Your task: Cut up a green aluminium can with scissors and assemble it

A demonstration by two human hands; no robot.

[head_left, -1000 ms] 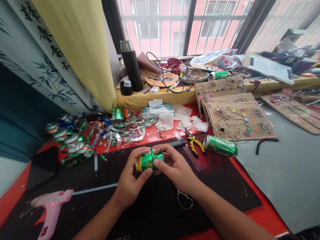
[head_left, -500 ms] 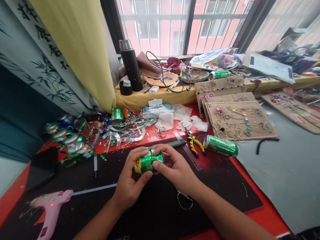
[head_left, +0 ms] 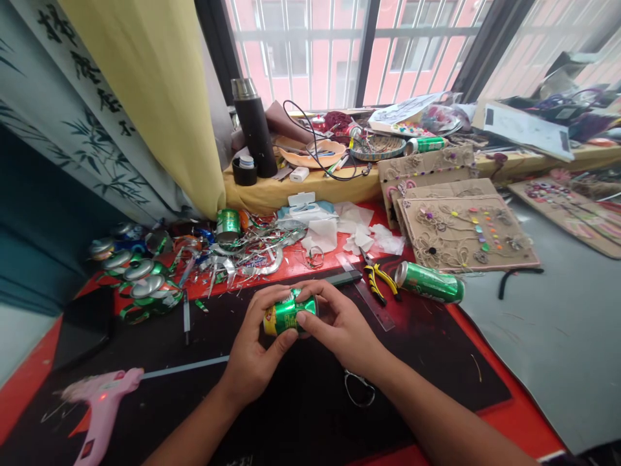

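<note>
Between both hands is a short green and yellow piece of a drink can (head_left: pixel 287 315), held on its side above the dark mat (head_left: pixel 301 408). My left hand (head_left: pixel 257 343) is closed on its left end, thumb below and fingers over the top. My right hand (head_left: pixel 337 317) grips the right end, with the thumb pressed on the front of the metal. The can's far side and right end are partly hidden by the fingers. Below my right wrist lies a dark loop with a shiny edge (head_left: pixel 359 388).
A pink glue gun (head_left: pixel 104 401) with a lit red light lies at left, its glue stick pointing toward my left forearm. Yellow-black pliers (head_left: pixel 381 283), a clear ruler (head_left: pixel 371 304) and a whole green can (head_left: pixel 429 282) lie at right. Cut cans (head_left: pixel 148 288) and metal strips (head_left: pixel 252 249) pile up behind.
Both hands keep the same hold on the can piece. The view has shifted very slightly; nothing else has visibly moved.
</note>
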